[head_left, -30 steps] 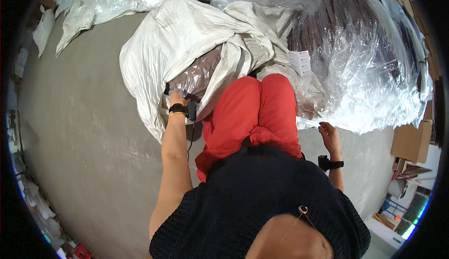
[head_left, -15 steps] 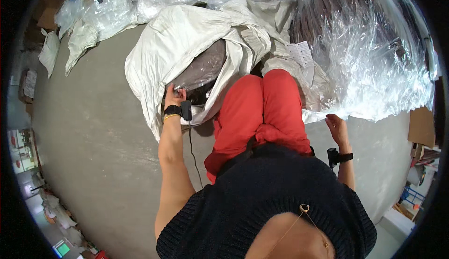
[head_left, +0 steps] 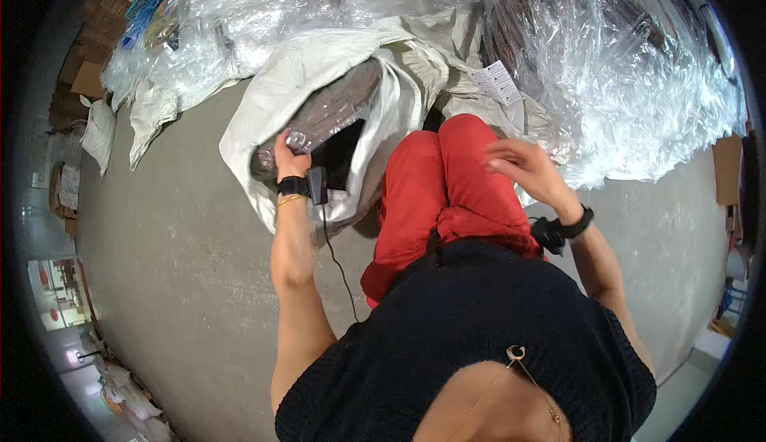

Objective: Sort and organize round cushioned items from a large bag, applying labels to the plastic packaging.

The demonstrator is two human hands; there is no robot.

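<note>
A large white woven sack [head_left: 263,91] lies on the floor in front of me with its mouth spread wide. Inside it is a brownish bundle in clear plastic wrap [head_left: 339,107]. At the sack's near left side, my left hand [head_left: 292,157] is closed on the plastic at the bundle's lower end; its fingertips are partly hidden. A dark hollow shows in the sack beside that hand. My right hand [head_left: 531,172] is raised over my right knee, fingers stretched out and apart, holding nothing.
Clear plastic-wrapped dark goods [head_left: 622,91] are heaped at the right, with a white printed sheet [head_left: 496,83] on the near side. More plastic-wrapped bundles [head_left: 279,7] line the back. Small white sacks [head_left: 100,135] stand far left. A black cable [head_left: 339,262] hangs from my left wrist device.
My right hand has come up and inward from the right to over my knee. The sack's mouth is wider, showing more of the bundle, and my left hand now grips its wrap.
</note>
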